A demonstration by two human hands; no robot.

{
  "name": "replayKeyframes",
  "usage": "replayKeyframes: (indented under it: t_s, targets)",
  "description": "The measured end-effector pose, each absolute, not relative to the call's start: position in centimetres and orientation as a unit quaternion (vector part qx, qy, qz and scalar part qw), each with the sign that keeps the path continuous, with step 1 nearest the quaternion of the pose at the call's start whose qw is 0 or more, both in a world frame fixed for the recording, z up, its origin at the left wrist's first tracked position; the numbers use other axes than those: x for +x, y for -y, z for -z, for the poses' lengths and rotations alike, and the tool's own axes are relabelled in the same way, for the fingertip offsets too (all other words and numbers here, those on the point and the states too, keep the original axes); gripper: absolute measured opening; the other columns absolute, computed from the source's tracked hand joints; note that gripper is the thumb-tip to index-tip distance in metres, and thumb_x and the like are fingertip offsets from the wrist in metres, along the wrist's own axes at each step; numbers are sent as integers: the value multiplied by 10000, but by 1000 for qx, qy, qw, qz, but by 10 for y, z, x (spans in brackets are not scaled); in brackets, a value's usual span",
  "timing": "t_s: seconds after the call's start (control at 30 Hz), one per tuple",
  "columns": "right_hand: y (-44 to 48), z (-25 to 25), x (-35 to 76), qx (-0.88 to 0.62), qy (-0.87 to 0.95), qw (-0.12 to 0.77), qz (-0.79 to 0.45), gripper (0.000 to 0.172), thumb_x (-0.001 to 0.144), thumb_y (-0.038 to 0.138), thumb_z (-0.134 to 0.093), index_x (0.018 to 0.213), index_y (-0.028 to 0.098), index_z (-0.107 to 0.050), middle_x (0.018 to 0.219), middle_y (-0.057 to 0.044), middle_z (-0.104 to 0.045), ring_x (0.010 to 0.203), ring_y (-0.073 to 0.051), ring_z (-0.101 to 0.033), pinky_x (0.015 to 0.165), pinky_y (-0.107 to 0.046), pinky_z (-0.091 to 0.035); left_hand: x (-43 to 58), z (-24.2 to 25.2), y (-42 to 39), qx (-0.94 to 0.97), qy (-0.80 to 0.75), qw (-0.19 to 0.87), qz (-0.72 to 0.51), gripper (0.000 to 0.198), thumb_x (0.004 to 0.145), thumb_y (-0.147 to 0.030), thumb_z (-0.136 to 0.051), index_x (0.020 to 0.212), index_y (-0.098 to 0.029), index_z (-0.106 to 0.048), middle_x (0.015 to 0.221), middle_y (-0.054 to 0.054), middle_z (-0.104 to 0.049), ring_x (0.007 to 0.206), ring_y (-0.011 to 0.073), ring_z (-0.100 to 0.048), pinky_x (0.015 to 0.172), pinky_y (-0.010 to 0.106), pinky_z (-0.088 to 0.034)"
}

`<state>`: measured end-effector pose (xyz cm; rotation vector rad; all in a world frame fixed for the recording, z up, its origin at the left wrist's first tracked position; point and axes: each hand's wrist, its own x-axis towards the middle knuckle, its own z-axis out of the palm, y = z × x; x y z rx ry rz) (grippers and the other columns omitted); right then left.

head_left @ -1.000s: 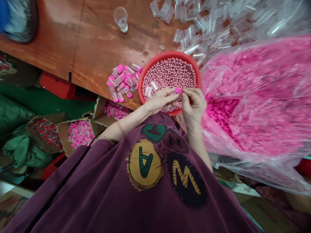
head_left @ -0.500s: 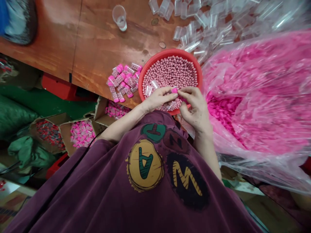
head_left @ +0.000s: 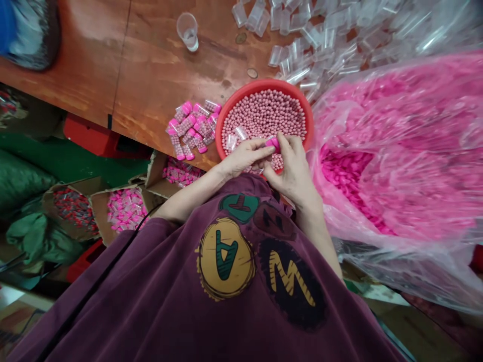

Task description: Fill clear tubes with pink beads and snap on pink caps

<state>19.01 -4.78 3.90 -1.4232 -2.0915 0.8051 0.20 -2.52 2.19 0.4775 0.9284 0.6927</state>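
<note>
Right hand shifted leftward, thumb, forefinger apart; left hand pinched bright-pink round plastic cap; straight pressure seemed best.

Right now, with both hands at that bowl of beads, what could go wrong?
The pink cap in the left hand could slip and fall among the beads in the bowl. The capped tubes lie close to the edge of the table, so a nudge might send some off.

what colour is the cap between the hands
Bright pink. The cap shows in the head view, the only view, though fingers partly cover it.
</note>
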Motion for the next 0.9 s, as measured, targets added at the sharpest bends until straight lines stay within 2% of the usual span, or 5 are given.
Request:
replayKeyframes:
  t_s: [0.1,0.3,0.53,0.7,0.9]
  targets:
    - [51,-32,182,-555,766,206,-251,974,921,447,-959,1773,219,-545,1639,-261,-675,1515,-523,-677,1304,-817,-580,8,-24,27,214,-458,791,-346,310,1030,-471,-966,1060,-202,-817,850,-21,-717,649,73,-584,590,198,-466]
    - [47,-14,170,-595,733,214,-251,759,996,471,-894,1656,185,-651,1583,-268,-696,1521,-521,-658,1346,-824,-534,13,-23,30,254,-477,757,-368,299,1025,-452,-972,1043,-184,-841,822,-9,-695,727,113,-619,672,226,-505]
    - [44,-16,171,-575,753,180,-263,890,976,548,-932,1715,188,-592,1647,-262,-682,1547,-513,-634,1354,-804,-522,7,-27,30,295,-520,699,-393,68,1045,-183,-874,1017,-171,-814,817,-36,-664,728,99,-553,695,219,-467]
    - [46,-7,167,-574,756,176,-260,826,1002,509,-896,1716,223,-595,1649,-254,-693,1515,-498,-649,1341,-775,-535,10,-23,29,297,-548,684,-379,157,1065,-101,-792,936,-190,-776,743,-51,-590,683,104,-503,655,238,-408]
    - [43,3,169,-595,735,193,-261,693,967,506,-923,1562,234,-696,1432,-218,-758,1404,-476,-689,1283,-782,-567,10,-7,28,295,-526,707,-370,263,1018,-141,-877,816,-190,-715,790,-26,-631,747,115,-562,733,249,-466]
